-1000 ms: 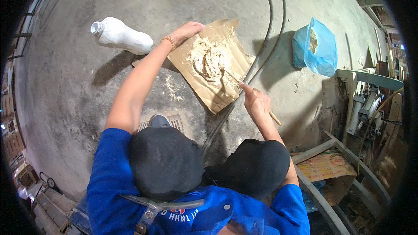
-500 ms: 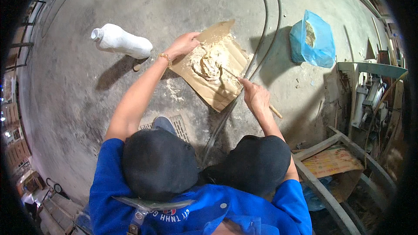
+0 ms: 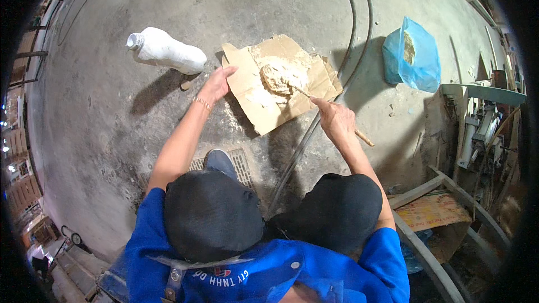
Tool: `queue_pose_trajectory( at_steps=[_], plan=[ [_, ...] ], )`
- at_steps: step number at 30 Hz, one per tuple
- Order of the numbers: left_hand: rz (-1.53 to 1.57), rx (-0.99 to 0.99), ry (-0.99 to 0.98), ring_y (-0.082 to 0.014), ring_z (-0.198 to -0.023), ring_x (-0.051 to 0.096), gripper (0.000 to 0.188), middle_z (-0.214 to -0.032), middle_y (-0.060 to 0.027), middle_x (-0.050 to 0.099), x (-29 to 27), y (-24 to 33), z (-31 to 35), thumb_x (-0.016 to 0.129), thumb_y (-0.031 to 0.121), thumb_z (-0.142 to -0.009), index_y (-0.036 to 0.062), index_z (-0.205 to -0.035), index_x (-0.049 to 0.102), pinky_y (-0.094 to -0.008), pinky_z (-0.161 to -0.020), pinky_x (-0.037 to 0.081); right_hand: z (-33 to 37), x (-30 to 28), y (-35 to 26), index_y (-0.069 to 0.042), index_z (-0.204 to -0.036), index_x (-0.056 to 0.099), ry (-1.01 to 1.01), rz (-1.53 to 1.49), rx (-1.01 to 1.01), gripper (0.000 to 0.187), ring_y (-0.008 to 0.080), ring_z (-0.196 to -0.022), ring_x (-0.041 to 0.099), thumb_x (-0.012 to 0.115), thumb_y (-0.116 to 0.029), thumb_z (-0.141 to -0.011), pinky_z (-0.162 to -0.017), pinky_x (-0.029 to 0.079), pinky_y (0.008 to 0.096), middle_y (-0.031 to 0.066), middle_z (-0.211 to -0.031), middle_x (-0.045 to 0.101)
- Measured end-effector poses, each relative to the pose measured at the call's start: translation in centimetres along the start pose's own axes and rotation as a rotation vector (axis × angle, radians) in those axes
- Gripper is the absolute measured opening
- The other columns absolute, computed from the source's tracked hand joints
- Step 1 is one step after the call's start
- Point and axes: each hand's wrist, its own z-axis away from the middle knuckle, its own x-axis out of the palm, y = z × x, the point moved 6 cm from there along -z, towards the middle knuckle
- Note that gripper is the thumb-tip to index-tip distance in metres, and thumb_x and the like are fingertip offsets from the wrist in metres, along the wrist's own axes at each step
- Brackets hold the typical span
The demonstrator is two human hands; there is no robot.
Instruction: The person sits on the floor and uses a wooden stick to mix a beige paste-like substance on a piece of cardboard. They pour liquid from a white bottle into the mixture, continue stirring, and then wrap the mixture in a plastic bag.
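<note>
A creased sheet of brown cardboard [image 3: 252,109] lies on the floor in front of me, bearing a mound of pale, pasty mixture [image 3: 276,80] with dry powder around it. My left hand [image 3: 214,85] is closed at the sheet's left edge, its fingertips on the cardboard; the fingers' undersides are hidden. In my right hand [image 3: 336,119] is a thin wooden stick [image 3: 365,138], gripped along its middle. The stick's far end reaches into the mixture, and its near end sticks out behind my hand.
A white plastic bottle [image 3: 171,51] without a cap stands left of the cardboard. To the right is a blue plastic bag [image 3: 422,59] with powdery stuff inside. Dark hoses [image 3: 352,28] run past the cardboard's right side. A wooden frame [image 3: 418,191] stands at the lower right, and a floor grate [image 3: 242,165] lies near my foot.
The cardboard has turned on the floor. My left hand has moved from its upper side down to its left edge. The stick in my right hand still reaches into the mixture.
</note>
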Motion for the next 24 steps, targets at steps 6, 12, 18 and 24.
queue_pose_trajectory(
  at_steps=[6, 12, 18, 24],
  plan=[
    [-0.079, 0.133, 0.055, -0.0205, -0.099, 0.06, 0.032, -0.108, -0.0158, 0.06, 1.0, 1.5, -0.9, 0.056, 0.003, -0.086, -0.006, -0.116, 0.048, -0.034, -0.088, 0.051, 0.1, 0.8, 0.3, -0.026, -0.111, 0.062, -0.071, -0.025, 0.094, 0.031, 0.032, -0.069, 0.064, 0.049, -0.014, -0.086, -0.059, 0.048, 0.0432, 0.0148, -0.073, 0.064],
    [-0.656, 0.462, -0.073, -0.0155, -0.101, 0.061, 0.023, -0.112, -0.0017, 0.064, 5.1, -0.5, 5.0, 0.064, 0.005, -0.08, 0.0089, -0.102, 0.062, -0.0315, -0.09, 0.05, 1.4, 1.9, 0.7, -0.028, -0.113, 0.06, -0.158, -0.001, 0.164, 0.034, 0.0326, -0.072, 0.064, 0.048, -0.013, -0.086, -0.06, 0.049, 0.0437, 0.0143, -0.078, 0.065],
    [-1.098, 0.793, 0.046, -0.0141, -0.107, 0.058, 0.023, -0.11, -0.0029, 0.065, 7.2, -1.9, 8.4, 0.062, 0.007, -0.081, 0.0074, -0.104, 0.062, -0.0279, -0.089, 0.046, 1.7, 1.7, 0.7, -0.025, -0.111, 0.062, -0.087, -0.12, 0.187, 0.031, 0.0327, -0.073, 0.065, 0.046, -0.014, -0.087, -0.062, 0.049, 0.0446, 0.0171, -0.076, 0.064],
    [-0.8, 0.154, 0.126, -0.0069, -0.076, 0.054, 0.027, -0.093, -0.0015, 0.061, -0.7, -0.6, 3.6, 0.064, 0.024, -0.084, 0.0051, -0.104, 0.059, -0.0253, -0.075, 0.048, 1.6, 2.3, 1.2, -0.025, -0.111, 0.064, -0.02, -0.374, 0.173, 0.026, 0.0336, -0.074, 0.064, 0.047, -0.023, -0.091, -0.063, 0.048, 0.0435, 0.0174, -0.078, 0.065]
  ],
)
